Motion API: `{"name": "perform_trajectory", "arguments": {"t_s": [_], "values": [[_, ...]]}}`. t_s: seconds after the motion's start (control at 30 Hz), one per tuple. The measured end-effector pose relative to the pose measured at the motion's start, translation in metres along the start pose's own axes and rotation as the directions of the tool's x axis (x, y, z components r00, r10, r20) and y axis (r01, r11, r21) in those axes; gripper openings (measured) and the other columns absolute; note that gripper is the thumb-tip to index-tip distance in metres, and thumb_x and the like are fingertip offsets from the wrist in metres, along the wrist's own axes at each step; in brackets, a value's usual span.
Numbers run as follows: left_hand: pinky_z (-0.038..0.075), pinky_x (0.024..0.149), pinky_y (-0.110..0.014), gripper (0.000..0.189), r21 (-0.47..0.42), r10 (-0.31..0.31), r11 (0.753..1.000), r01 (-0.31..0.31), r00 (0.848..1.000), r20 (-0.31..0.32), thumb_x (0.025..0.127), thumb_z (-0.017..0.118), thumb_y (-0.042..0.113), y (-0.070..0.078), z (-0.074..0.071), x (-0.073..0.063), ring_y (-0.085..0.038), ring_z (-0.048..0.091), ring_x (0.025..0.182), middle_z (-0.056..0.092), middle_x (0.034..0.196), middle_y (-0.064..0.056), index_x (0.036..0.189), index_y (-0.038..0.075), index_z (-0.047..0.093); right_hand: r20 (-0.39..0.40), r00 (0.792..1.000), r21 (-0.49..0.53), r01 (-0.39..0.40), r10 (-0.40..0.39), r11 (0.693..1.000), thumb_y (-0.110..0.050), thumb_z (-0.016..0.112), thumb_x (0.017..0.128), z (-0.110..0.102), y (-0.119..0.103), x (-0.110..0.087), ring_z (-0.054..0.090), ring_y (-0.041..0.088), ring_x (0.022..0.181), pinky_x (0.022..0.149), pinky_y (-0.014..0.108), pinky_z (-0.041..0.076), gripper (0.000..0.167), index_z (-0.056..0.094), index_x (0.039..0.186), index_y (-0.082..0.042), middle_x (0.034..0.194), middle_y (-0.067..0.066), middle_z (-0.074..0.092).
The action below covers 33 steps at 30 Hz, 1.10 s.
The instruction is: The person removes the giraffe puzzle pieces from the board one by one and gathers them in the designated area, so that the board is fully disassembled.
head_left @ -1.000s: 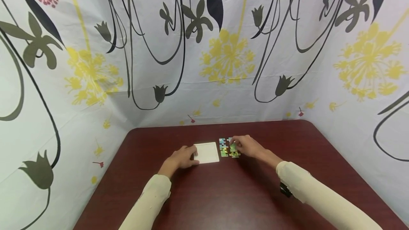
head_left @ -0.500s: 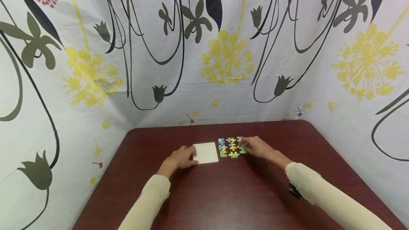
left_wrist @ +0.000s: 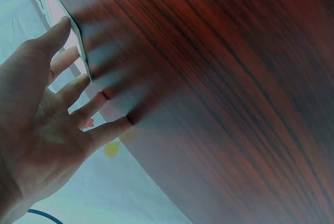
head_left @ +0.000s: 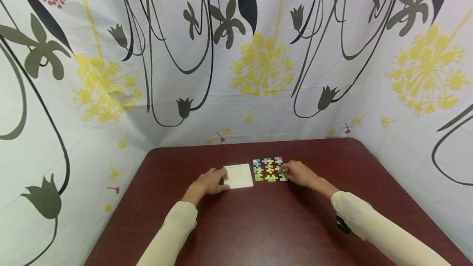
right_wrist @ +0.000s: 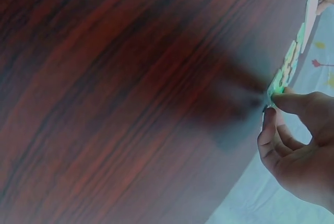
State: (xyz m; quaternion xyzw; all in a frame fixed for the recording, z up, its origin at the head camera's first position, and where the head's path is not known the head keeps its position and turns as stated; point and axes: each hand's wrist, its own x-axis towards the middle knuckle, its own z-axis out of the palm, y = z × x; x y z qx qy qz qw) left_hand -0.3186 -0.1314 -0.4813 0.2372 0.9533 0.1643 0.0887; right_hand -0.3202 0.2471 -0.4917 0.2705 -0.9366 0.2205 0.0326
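A white puzzle tray [head_left: 238, 176] with a raised border lies flat on the table. My left hand [head_left: 210, 181] rests at its left side; the left wrist view shows the fingers [left_wrist: 73, 94] spread, some tips touching the tray's edge and others on the tabletop. Right of the tray lie colourful jigsaw puzzle pieces [head_left: 270, 170] in loose columns, with small gaps between them. At the right column, my right hand [head_left: 299, 173] pinches a green puzzle piece [head_left: 283, 176] between thumb and fingers, low at the table. The fingers partly cover that piece.
The dark red wooden table [head_left: 236, 225] has rounded far corners. A white cloth [head_left: 207, 69] with printed flowers hangs behind it and along both sides. A dark strap [head_left: 343, 225] shows under the right forearm.
My right hand has moved right, then slightly nearer, uncovering middle and right-column puzzle pieces; those columns now stand spread farther apart. The left hand and the tray have stayed in place.
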Motion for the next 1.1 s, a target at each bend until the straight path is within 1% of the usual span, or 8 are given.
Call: {"name": "perform_trajectory", "arguments": {"t_s": [0.13,0.33,0.5,0.77,0.87,1.0,1.07,1.1], "values": [[0.047,0.093,-0.057,0.027,0.001,-0.005,1.000,0.005,1.000,-0.001,0.098,0.074,0.039,0.0007,-0.0002,0.0002,-0.030,0.054,0.120,0.060,0.114,-0.002,0.113,0.021,0.060,0.000,1.000,-0.015,-0.003,0.003,1.000,0.007,0.068,0.095,0.0026,0.0012,-0.0026,0.066,0.028,0.091,0.074,0.037,0.056,0.021,0.077,0.108,-0.006,0.098,0.012,0.067],[0.047,0.094,-0.056,0.028,0.007,-0.006,1.000,0.006,1.000,-0.002,0.098,0.073,0.039,0.0010,0.0008,0.0018,-0.029,0.054,0.119,0.061,0.115,-0.002,0.114,0.021,0.059,-0.004,1.000,-0.012,-0.013,0.013,1.000,0.008,0.067,0.095,0.0037,0.0029,-0.0044,0.066,0.027,0.091,0.073,0.038,0.055,0.022,0.077,0.109,-0.006,0.098,0.011,0.067],[0.047,0.094,-0.057,0.028,0.001,0.002,1.000,-0.002,1.000,-0.001,0.098,0.073,0.038,-0.0004,0.0011,0.0026,-0.030,0.054,0.121,0.061,0.116,-0.002,0.116,0.021,0.060,-0.006,1.000,-0.021,-0.030,0.030,0.999,0.005,0.070,0.095,0.0049,0.0047,-0.0050,0.066,0.029,0.093,0.074,0.039,0.055,0.020,0.077,0.109,-0.007,0.099,0.010,0.067],[0.046,0.095,-0.059,0.027,-0.023,0.015,1.000,-0.015,1.000,-0.002,0.099,0.073,0.037,-0.0026,0.0013,0.0027,-0.032,0.053,0.126,0.062,0.119,-0.004,0.116,0.020,0.059,-0.005,0.999,-0.009,-0.052,0.052,0.999,0.003,0.069,0.097,0.0047,0.0061,-0.0070,0.065,0.026,0.093,0.073,0.037,0.053,0.020,0.077,0.112,-0.008,0.102,0.011,0.066],[0.045,0.096,-0.059,0.028,-0.030,0.018,0.999,-0.018,1.000,0.001,0.099,0.072,0.036,-0.0029,0.0020,0.0017,-0.033,0.052,0.126,0.061,0.118,-0.004,0.117,0.019,0.059,-0.015,0.999,-0.015,-0.052,0.052,0.999,0.003,0.067,0.098,0.0058,0.0067,-0.0080,0.063,0.025,0.092,0.072,0.037,0.052,0.021,0.077,0.112,-0.008,0.100,0.010,0.066],[0.045,0.096,-0.059,0.029,-0.037,0.024,0.999,-0.024,1.000,0.005,0.100,0.072,0.035,-0.0034,0.0036,0.0011,-0.032,0.051,0.126,0.061,0.117,-0.004,0.118,0.018,0.058,-0.044,0.998,-0.033,-0.051,0.050,0.998,0.003,0.063,0.099,0.0049,0.0075,-0.0083,0.059,0.018,0.086,0.069,0.034,0.048,0.021,0.077,0.111,-0.008,0.096,0.005,0.066],[0.045,0.096,-0.059,0.030,-0.043,0.022,0.999,-0.022,1.000,0.003,0.100,0.072,0.035,-0.0035,0.0044,0.0013,-0.033,0.051,0.126,0.061,0.120,-0.005,0.119,0.017,0.057,-0.059,0.997,-0.041,-0.055,0.053,0.998,0.001,0.063,0.099,0.0032,0.0074,-0.0085,0.058,0.017,0.084,0.068,0.034,0.047,0.020,0.076,0.112,-0.007,0.095,0.004,0.065],[0.045,0.097,-0.060,0.031,-0.048,0.019,0.999,-0.019,1.000,0.004,0.100,0.071,0.036,-0.0037,0.0049,0.0013,-0.033,0.051,0.128,0.060,0.127,-0.007,0.120,0.017,0.056,-0.068,0.996,-0.042,-0.058,0.055,0.997,0.000,0.064,0.099,0.0025,0.0074,-0.0086,0.059,0.017,0.084,0.067,0.034,0.048,0.019,0.075,0.113,-0.006,0.095,0.005,0.066]]}}
